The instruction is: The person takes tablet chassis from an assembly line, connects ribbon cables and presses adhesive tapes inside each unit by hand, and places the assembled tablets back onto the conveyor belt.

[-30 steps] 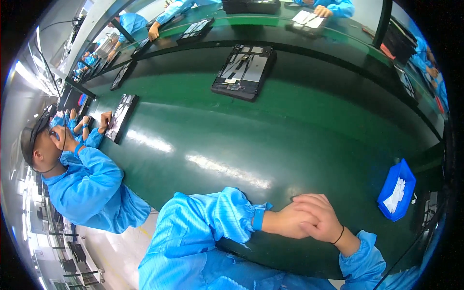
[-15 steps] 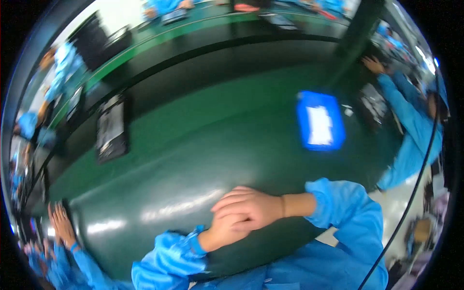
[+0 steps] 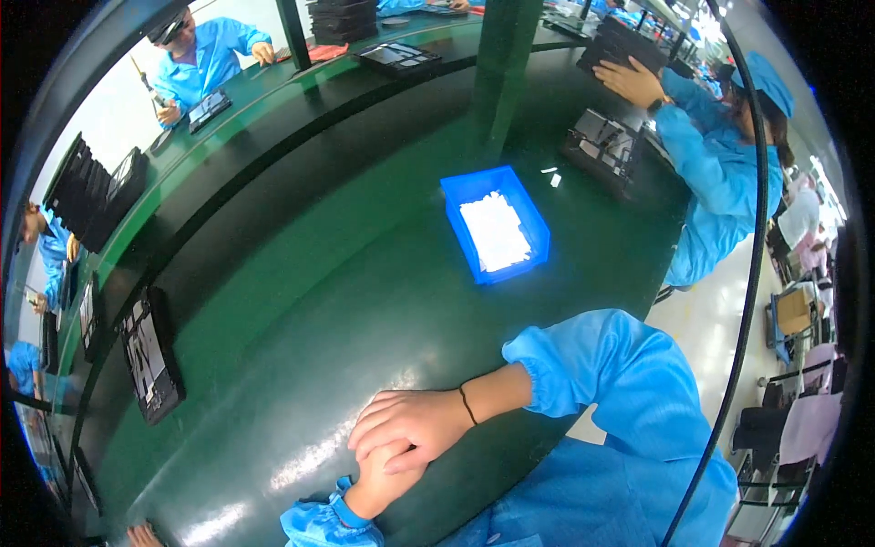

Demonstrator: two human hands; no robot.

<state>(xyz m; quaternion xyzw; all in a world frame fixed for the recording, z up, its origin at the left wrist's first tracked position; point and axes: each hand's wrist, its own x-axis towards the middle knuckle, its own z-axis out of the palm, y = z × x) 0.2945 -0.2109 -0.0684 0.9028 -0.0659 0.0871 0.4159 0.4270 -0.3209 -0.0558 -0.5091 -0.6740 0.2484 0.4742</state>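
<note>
My right hand (image 3: 410, 427) rests over my left hand (image 3: 381, 479) above the near part of the dark green table (image 3: 310, 301). Its fingers curl around the back of the left one, and a thin dark band circles its wrist. Most of the left hand's fingers are hidden beneath the right. Neither hand shows any object in it. Beyond them stands a blue bin (image 3: 538, 239) holding many small white pieces (image 3: 495, 231).
A black tray-like unit with grey parts (image 3: 150, 356) lies at the left, and a similar unit (image 3: 603, 143) at the far right. There a co-worker's hand (image 3: 631, 84) touches stacked black trays (image 3: 612, 46). A black cable (image 3: 752, 273) hangs at the right.
The view has turned right, so the bin and the units sit farther left in the picture. My hands stay clasped. The co-worker's hand at the right now touches the black trays.
</note>
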